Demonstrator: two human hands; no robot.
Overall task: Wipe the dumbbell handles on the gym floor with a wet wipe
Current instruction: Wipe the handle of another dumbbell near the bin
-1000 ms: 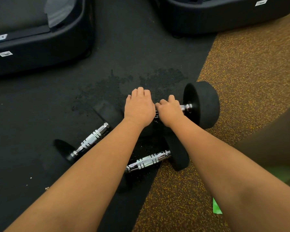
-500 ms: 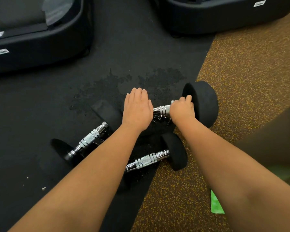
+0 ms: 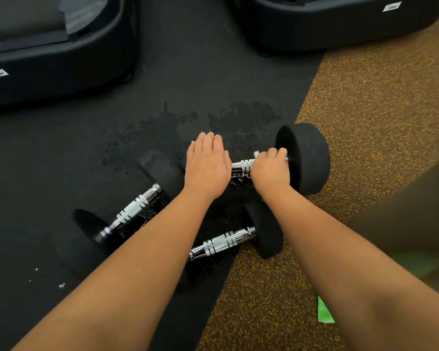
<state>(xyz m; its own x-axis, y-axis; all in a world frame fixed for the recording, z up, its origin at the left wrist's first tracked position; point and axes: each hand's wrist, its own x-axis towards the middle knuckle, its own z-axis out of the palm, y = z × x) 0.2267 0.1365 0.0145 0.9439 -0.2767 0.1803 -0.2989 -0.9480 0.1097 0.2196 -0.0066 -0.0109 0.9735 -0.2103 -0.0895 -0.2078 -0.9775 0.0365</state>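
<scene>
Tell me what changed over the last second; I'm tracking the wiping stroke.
The right hand, gripping the far dumbbell's handle with the wipe, slid along it away from the left hand toward the outer weight head. The left hand and the two nearer dumbbells stayed put.

black mat [image 3: 188, 72]; brown speckled floor [image 3: 378, 110] | lying there: far dumbbell [image 3: 312, 158]; left dumbbell [image 3: 134, 207]; near dumbbell [image 3: 221, 241]; green scrap [image 3: 325, 312]

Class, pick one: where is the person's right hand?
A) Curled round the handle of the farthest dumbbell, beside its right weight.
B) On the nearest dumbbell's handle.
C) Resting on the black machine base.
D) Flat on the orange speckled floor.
A: the right hand curls round the farthest dumbbell's handle, close to its black weight, with a scrap of white wipe poking out by the fingers.
</scene>
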